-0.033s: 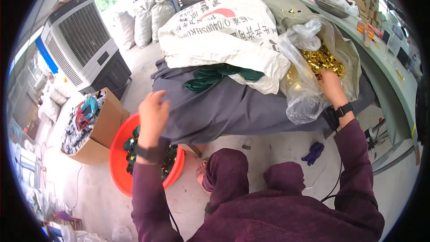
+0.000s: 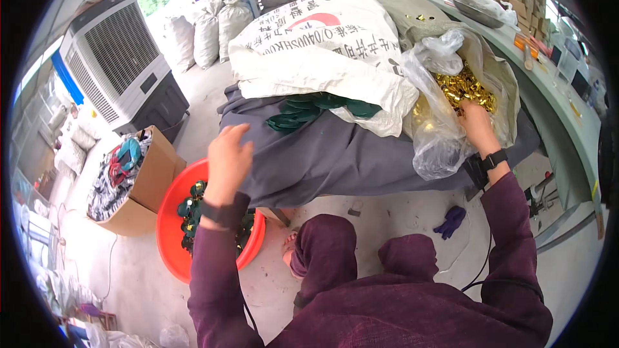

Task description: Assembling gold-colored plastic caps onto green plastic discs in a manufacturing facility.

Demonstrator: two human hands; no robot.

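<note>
Gold foil pieces: one shiny heap, directly under the fingertips of the right hand, within an open beige sack; whether that hand grips any, I cannot tell from here. Clear plastic: bunched just left of the right hand. Left hand: raised, fingers loosely parted. Green pieces: between the hands, under a white sack's edge. Orange-red basin: below the left hand. Purple glove: nearer the person than the right hand, on the floor.
</note>
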